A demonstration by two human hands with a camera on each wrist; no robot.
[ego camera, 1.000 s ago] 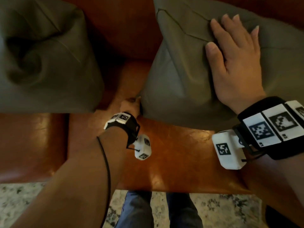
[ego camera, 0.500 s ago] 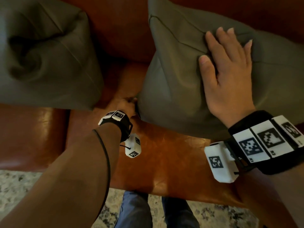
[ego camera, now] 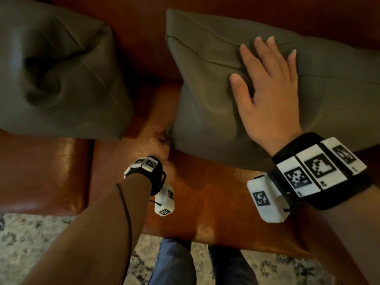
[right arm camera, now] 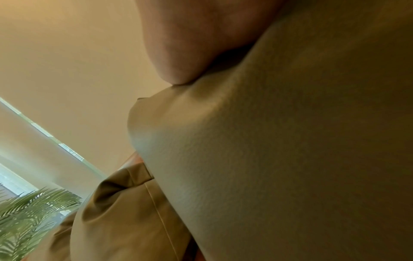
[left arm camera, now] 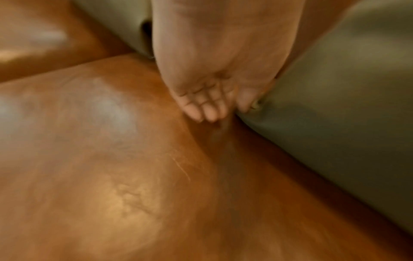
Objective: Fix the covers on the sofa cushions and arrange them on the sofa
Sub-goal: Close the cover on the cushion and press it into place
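Right hand (ego camera: 267,95) lies flat, fingers straight, on the olive-green fabric cushion (ego camera: 205,95); left hand (ego camera: 156,145) pinches its lower-left corner on the brown leather sofa (ego camera: 205,198).

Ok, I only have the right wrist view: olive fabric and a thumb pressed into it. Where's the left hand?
Observer: The left hand is low at the near left corner of the right-hand olive cushion, just above the brown leather sofa seat.
Operator: Is it gripping anything?
Observer: In the left wrist view its fingers and thumb meet at that corner beside a small metal piece, maybe a zip pull. It's too blurred to tell whether they pinch it.
Operator: And my right hand overall?
Observer: The right hand lies flat on the cushion's front face with its fingers spread.
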